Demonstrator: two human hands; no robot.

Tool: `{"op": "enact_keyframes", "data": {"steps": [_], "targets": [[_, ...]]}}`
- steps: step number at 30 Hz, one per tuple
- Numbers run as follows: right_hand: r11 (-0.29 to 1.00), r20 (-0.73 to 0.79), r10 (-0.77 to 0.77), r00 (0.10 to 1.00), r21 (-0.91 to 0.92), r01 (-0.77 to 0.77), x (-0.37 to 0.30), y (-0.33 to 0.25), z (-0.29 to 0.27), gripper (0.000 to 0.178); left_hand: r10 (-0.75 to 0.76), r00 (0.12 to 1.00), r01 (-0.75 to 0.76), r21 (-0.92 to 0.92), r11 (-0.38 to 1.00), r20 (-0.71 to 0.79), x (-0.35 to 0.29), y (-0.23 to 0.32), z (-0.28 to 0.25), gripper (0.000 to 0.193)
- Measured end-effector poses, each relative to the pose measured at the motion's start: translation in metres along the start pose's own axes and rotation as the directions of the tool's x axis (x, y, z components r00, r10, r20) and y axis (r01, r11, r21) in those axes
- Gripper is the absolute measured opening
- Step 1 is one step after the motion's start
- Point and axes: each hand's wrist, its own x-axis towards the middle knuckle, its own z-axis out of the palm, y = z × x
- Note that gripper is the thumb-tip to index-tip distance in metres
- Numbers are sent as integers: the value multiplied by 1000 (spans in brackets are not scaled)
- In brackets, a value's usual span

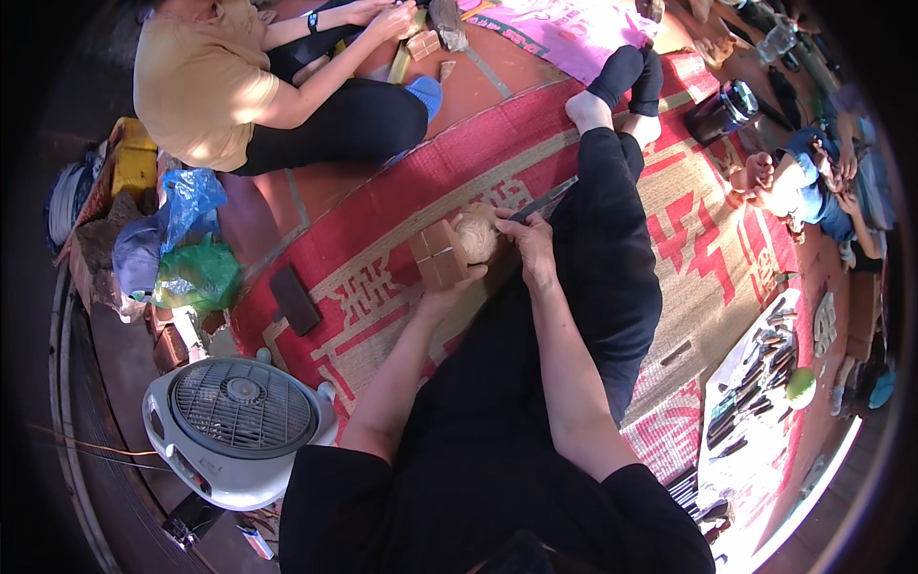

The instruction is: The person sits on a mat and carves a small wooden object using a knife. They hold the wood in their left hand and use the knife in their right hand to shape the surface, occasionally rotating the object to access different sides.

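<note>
In my left hand (459, 280) is a wooden carving, made up of a square brown block (438, 256) with lines crossing its face and a pale, rounded, worked part (476, 235) beside it. The left fingers wrap under and behind the block. My right hand (529, 241) is closed at the rounded part, its fingertips close against the wood. A long, thin, dark tool (552, 197) runs from that hand up toward the right, over my leg. Its working end is hidden by the fingers, so I cannot tell its exact kind.
A red and straw-coloured mat (684, 330) lies under my outstretched legs. At lower left stands a grey fan (241, 407), with a dark flat block (295, 299) and plastic bags (196, 273) beyond. Several hand tools (755, 383) lie at right. A co-worker (225, 86) sits at upper left.
</note>
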Motion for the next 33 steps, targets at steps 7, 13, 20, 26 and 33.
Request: {"op": "enact_keyframes", "data": {"steps": [7,13,20,26,33], "targets": [[991,30,-124,992,50,123,-9,-2,12,23,-112,984,78,-231,970,-137,23,-19,1,51],[968,-104,-247,963,12,249,-8,0,12,14,-106,971,-26,-532,846,-216,29,7,3,25],[986,-142,-109,984,108,125,-7,-9,14,10,-73,949,-77,-449,890,-307,30,-12,-10,29],[995,-20,50,999,89,-48,16,0,13,5,-170,955,11,-544,839,-242,26,6,-13,30],[998,23,-39,999,42,38,28,13,23,14,-138,972,5,-569,822,-191,29,-1,-17,28]]}}
